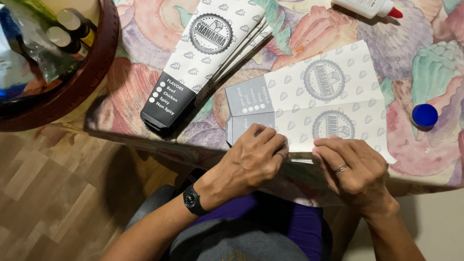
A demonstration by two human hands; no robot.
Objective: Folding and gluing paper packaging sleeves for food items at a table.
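At the near edge of the worktop (pixel 435 72), which wears a cloth printed with big pastel shapes, an unfolded paper sleeve (pixel 318 104) lies flat, pale with grey emblems. The left hand (pixel 253 160) rests on its near left corner, fingers curled and pressing down on the paper. The right hand (pixel 354 165), with a ring, presses bent fingers on the sleeve's near edge just beside it. A stack of folded sleeves (pixel 203 54) lies further left, a glue bottle (pixel 366 1) at the far edge, a blue cap (pixel 425 115) near the right edge.
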